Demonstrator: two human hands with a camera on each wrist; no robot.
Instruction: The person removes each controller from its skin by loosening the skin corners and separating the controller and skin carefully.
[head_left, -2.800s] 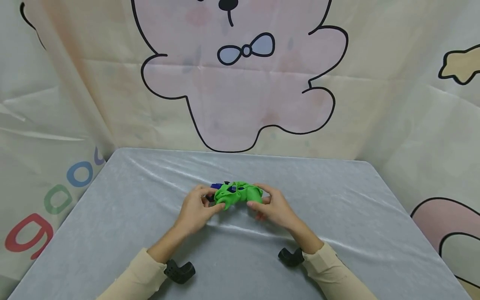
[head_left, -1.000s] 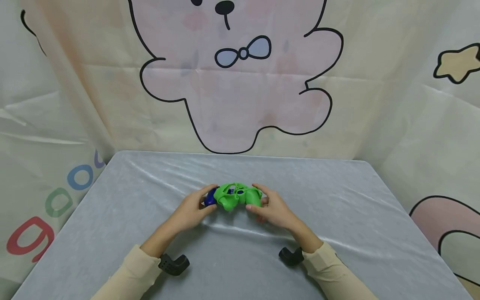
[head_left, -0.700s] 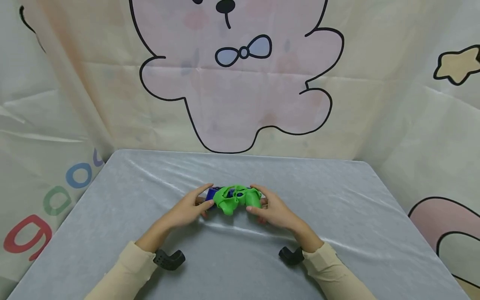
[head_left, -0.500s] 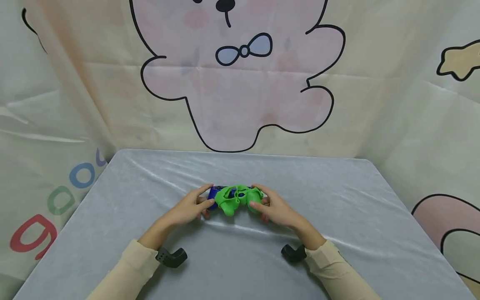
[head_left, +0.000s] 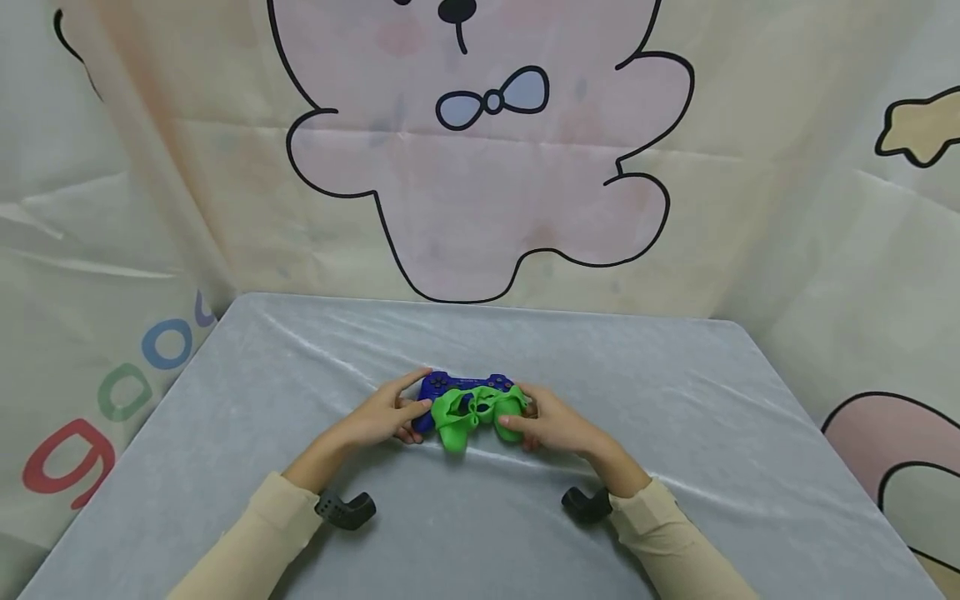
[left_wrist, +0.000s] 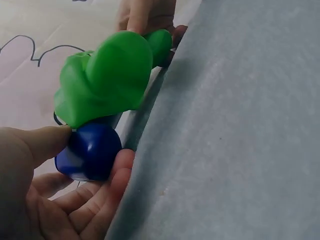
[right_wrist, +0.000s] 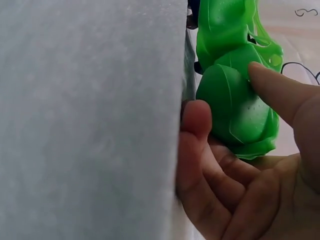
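Note:
A blue game controller (head_left: 442, 382) with dark buttons is held between both hands above the table. A stretchy green silicone cover (head_left: 455, 423) drapes over its middle and right side, creased and twisted at the centre. My left hand (head_left: 375, 414) holds the bare left handle, thumb on top and fingers underneath. In the left wrist view that rounded blue handle (left_wrist: 92, 152) sticks out beside the loose green sleeve (left_wrist: 120, 70). My right hand (head_left: 558, 423) grips the right side, its thumb pressing the green-covered right handle (right_wrist: 235, 102). The blue under that part is hidden.
A grey velvety cloth covers the table (head_left: 465, 533). Black wrist devices (head_left: 347, 510) sit at both cuffs. Behind the table hangs a cream curtain (head_left: 750, 208) with cartoon drawings.
The left handle, earlier beside my left thumb under green, now shows bare blue. My left hand has shifted onto it, and the controller has tilted so its button face shows.

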